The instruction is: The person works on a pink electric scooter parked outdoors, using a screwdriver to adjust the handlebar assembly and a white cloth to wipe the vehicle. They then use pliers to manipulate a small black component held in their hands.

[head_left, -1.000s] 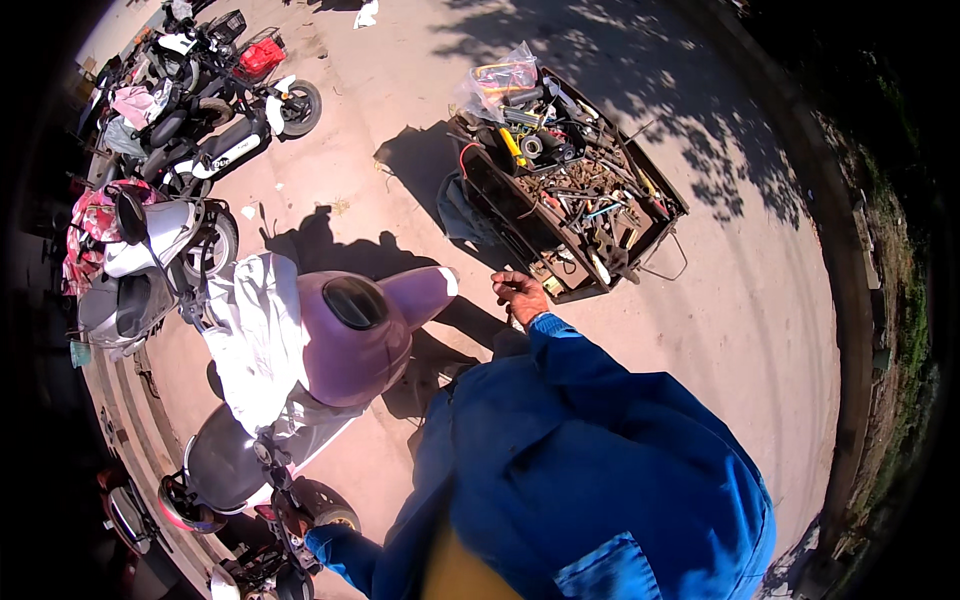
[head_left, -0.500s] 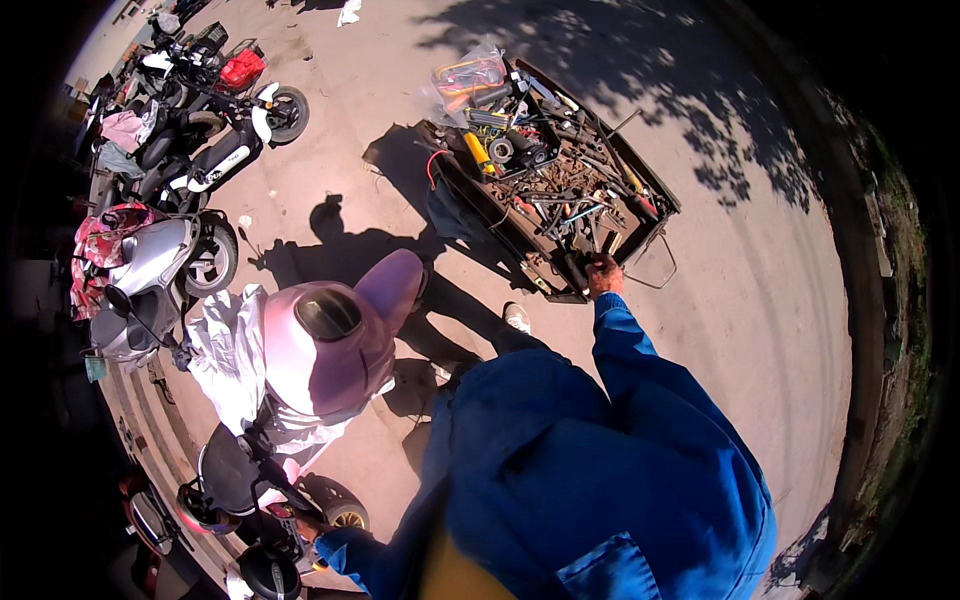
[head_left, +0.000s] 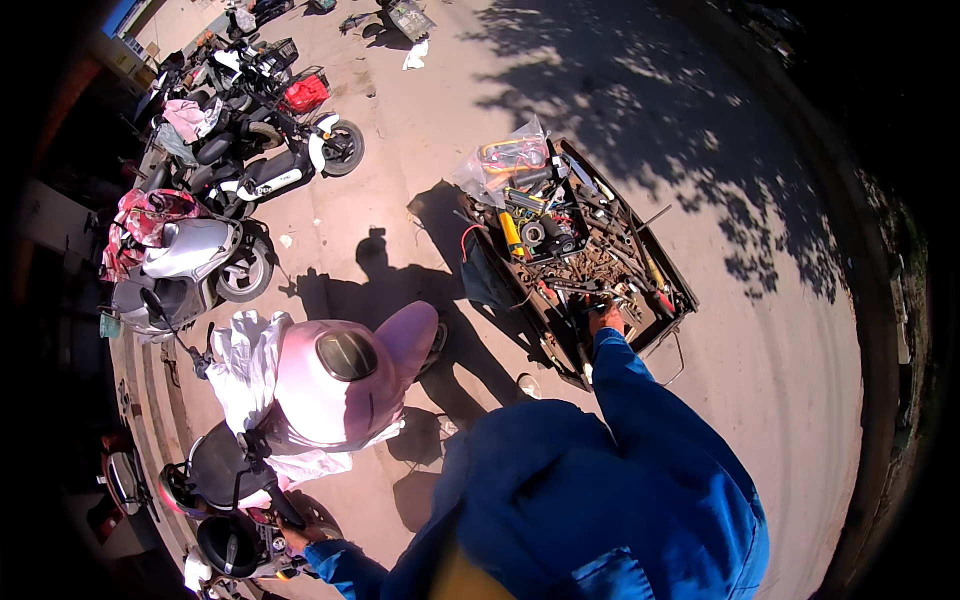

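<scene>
My right hand [head_left: 606, 319] reaches into a rusty metal tool tray [head_left: 541, 342] at right of centre. Its fingers lie among dark tools and loose metal parts, mostly hidden. Wrenches, bolts and other worn hardware [head_left: 610, 255] fill much of the tray. A yellow-handled tool [head_left: 511, 235] lies on its left side, next to a small black bin. At lower left, my left hand [head_left: 297, 537] is at the black handlebar grip [head_left: 288, 511] of a pink scooter [head_left: 322, 400], seemingly closed on it. A white cloth [head_left: 245, 368] drapes over the scooter's handlebar area.
A silver scooter [head_left: 190, 248] and a white-and-black one [head_left: 275, 178] stand at the left, with more bikes behind. A clear plastic bag [head_left: 508, 160] rests on the tray's far left corner. A wire loop [head_left: 681, 360] sticks out from its near right side.
The view has tilted, so the surroundings sit lower in the picture. My right hand has moved from the tray's near edge farther in among the tools. My left hand stays by the grip.
</scene>
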Demonstrator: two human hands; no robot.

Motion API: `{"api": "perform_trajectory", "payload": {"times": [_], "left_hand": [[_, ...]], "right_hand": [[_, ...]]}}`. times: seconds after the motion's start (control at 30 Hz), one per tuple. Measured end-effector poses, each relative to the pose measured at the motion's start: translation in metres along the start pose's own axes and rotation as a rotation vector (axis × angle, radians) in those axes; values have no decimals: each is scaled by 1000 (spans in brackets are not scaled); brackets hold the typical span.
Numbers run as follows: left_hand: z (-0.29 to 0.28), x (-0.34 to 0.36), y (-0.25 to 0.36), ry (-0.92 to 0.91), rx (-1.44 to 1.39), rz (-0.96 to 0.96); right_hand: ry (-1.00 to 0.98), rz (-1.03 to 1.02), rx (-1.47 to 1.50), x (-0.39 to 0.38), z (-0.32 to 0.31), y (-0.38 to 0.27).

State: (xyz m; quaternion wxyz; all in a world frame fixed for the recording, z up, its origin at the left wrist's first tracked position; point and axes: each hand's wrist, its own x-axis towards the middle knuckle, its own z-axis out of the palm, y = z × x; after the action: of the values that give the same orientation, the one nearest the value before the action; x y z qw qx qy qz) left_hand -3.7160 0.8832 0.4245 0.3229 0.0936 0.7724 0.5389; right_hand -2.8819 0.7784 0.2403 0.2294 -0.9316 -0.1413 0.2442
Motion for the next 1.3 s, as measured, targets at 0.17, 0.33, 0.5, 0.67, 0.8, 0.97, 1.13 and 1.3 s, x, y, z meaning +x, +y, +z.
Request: {"api": "perform_trajectory", "payload": {"times": [0.17,0.33,0.5,0.67,0.8,0.97,1.13,1.3], "left_hand": [[15,20,-5,-29,-24,-36],[8,20,-2,-38,5,-33],[53,-22,-6,-107,-120,52],[112,-92,12,-281,-421,134],[116,-115,20,-253,-417,230],[107,-111,-2,-193,-335,406],[92,-106,-30,-427,-46,37],[124,-99,-50,-946,225,79]], "right_hand": [[-10,178,-190,44,22,-6],[-9,156,-243,45,17,18],[302,18,-47,52,15,51],[355,8,365,-41,-30,-7],[397,-141,549,-99,-20,-35],[253,-337,610,-172,4,-72],[-109,-560,567,-268,7,-158],[-366,-811,119,-351,53,-234]]}}
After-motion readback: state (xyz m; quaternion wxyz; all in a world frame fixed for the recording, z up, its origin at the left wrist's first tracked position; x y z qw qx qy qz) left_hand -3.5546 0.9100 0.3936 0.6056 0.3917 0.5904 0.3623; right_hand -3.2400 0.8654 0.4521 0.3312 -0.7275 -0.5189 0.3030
